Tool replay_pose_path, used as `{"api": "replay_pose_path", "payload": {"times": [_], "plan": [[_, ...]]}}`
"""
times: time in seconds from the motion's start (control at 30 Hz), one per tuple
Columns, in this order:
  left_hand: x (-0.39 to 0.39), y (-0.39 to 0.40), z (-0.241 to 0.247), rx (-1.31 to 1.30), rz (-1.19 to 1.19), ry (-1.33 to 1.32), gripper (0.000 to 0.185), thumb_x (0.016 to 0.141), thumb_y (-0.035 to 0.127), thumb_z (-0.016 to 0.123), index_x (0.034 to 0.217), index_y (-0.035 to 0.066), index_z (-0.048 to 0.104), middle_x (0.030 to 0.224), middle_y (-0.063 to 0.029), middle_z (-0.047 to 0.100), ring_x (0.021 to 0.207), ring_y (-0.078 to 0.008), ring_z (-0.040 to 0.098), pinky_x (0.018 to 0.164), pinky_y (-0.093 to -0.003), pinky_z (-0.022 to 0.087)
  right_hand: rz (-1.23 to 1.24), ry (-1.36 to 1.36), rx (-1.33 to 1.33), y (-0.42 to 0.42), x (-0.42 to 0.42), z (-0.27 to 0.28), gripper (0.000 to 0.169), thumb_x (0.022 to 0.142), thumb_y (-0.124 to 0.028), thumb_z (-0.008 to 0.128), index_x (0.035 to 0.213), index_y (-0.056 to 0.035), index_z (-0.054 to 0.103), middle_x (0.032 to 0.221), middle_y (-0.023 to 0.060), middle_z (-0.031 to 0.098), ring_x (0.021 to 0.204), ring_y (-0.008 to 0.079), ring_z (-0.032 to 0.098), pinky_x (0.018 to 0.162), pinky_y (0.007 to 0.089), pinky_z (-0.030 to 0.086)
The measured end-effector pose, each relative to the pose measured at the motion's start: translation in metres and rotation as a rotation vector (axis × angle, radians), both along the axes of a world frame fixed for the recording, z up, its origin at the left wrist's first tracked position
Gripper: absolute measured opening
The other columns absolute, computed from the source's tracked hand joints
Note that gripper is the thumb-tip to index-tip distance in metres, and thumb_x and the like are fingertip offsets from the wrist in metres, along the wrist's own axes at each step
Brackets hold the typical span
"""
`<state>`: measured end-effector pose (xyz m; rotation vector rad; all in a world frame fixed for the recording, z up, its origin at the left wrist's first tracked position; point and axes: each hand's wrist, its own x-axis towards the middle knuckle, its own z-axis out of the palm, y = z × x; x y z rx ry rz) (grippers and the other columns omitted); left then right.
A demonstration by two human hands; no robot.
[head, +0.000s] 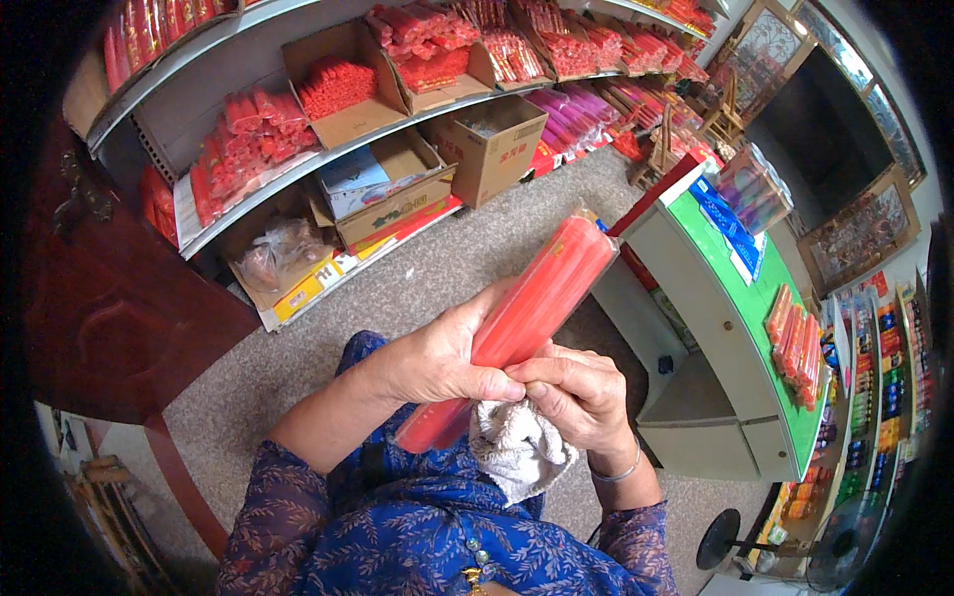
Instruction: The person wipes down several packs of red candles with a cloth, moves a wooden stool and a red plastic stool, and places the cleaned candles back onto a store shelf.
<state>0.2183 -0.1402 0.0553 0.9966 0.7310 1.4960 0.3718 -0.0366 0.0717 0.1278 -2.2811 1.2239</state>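
Observation:
A long plastic-wrapped pack of red sticks (544, 283), perhaps incense or candles, lies slantwise in front of my body. My left hand (447, 350) grips it around the lower half, thumb across the near side. The fingertips of my right hand (577, 391) meet my left thumb at the edge of the pack. From beneath the right fingers hangs a crumpled white cloth (514, 451), held in that hand. The right palm and the left fingers behind the pack are hidden.
Shelves (298, 179) ahead carry red packs (253, 141) and cardboard boxes (484, 149). On the right, a green-topped counter (775, 253) bears more red packs (797, 343) and a clear container (753, 186). A pedestal fan (719, 538) stands lower right; a dark wooden door (127, 328) is left.

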Motion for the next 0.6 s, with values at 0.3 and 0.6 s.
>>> {"api": "replay_pose_path", "payload": {"times": [0.3,0.6], "plan": [[0.0046,-0.0004,-0.0041,0.02,0.01,-0.002,0.083,0.065,0.012,0.074,0.133,0.003,0.028,0.118,-0.0113,0.05,0.11,-0.0186,0.05,0.097,-0.0347,0.039,0.016,-0.021,0.066,0.0005,0.0001,0.0018,0.015,0.078,-0.001,0.06,0.092,-0.0003,0.063,0.073,0.0087,0.061,0.063,0.0232,0.061,0.056,0.032,0.047],[0.0039,0.0014,-0.0078,0.013,-0.037,-0.036,0.086,0.065,0.011,0.075,0.135,0.002,0.025,0.118,-0.0115,0.05,0.111,-0.0193,0.05,0.097,-0.0353,0.039,-0.003,0.021,0.014,-0.001,0.0041,-0.0031,0.015,0.078,-0.002,0.061,0.093,-0.001,0.063,0.069,0.0073,0.06,0.062,0.023,0.061,0.057,0.0319,0.047]]}}
